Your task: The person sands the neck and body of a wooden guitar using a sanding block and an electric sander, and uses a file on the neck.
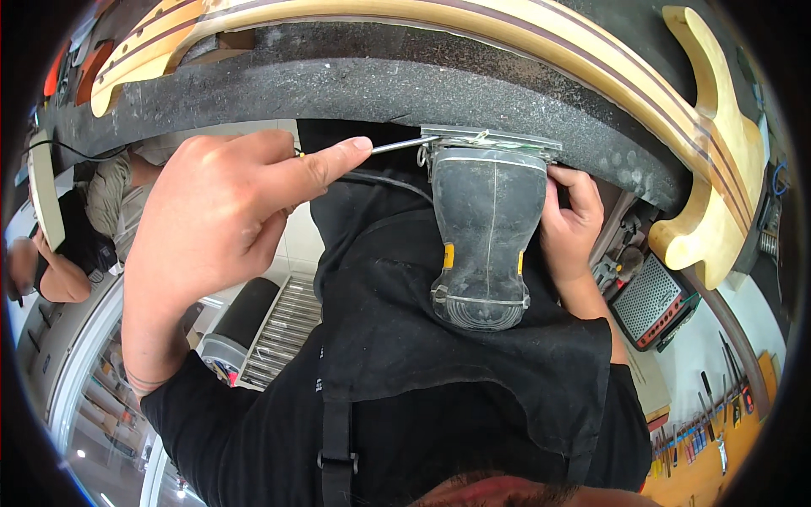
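A dusty dark grey power sander (490, 203) with small yellow patches on its sides rests against my black apron. Its flat metal base (498, 139) faces the edge of the bench, with wire clips along it. My left hand (232, 203) is closed around a screwdriver, index finger stretched along its thin steel shaft (393, 148); the handle is mostly hidden in the palm. The shaft's tip meets the left end of the base, by a clip. On the sander's right side, my right hand (574, 211) grips it near the base, fingers curled and partly hidden.
The dark, dusty bench (338, 89) curves across the top, bearing a laminated wooden guitar body and neck (718, 160). At the right stand a grey-grilled amplifier (646, 296) and a wall rack of hand tools (701, 431). Another person (72, 220) is at the far left.
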Motion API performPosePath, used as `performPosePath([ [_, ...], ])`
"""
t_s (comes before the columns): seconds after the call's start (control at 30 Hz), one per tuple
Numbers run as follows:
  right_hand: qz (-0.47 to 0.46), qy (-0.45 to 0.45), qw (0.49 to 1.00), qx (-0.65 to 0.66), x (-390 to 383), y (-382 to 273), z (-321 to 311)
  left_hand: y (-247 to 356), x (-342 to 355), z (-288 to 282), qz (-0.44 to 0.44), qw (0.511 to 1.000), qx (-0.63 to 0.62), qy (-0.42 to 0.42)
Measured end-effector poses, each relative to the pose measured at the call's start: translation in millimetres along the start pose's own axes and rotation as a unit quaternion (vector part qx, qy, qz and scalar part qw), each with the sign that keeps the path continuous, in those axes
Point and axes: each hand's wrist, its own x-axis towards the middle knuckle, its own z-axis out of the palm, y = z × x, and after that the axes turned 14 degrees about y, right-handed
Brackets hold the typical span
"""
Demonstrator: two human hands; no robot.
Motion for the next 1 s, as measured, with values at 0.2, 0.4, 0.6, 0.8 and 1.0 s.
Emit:
performPosePath([
  [0.2, -0.002, -0.001, 1.0, 0.011, 0, 3, 1, -20, 4, 13, 0.009, 0.997, -0.08, 0.011],
  [0.4, -0.012, 0.001, 1.0, 0.015, 3, 0, 1, -12, 11, 16, -0.013, 0.994, -0.113, -0.005],
  [0.6, -0.013, -0.002, 1.0, 0.02, 3, 1, 0, -13, 13, 26, -0.006, 0.99, -0.139, 0.014],
  [0.8, -0.023, 0.003, 1.0, 0.015, 3, 1, 1, -9, 23, 27, 0.004, 0.99, -0.139, 0.003],
  [1.0, -0.017, 0.002, 1.0, 0.019, 5, -2, 1, 5, 30, 24, -0.012, 0.992, -0.129, -0.013],
])
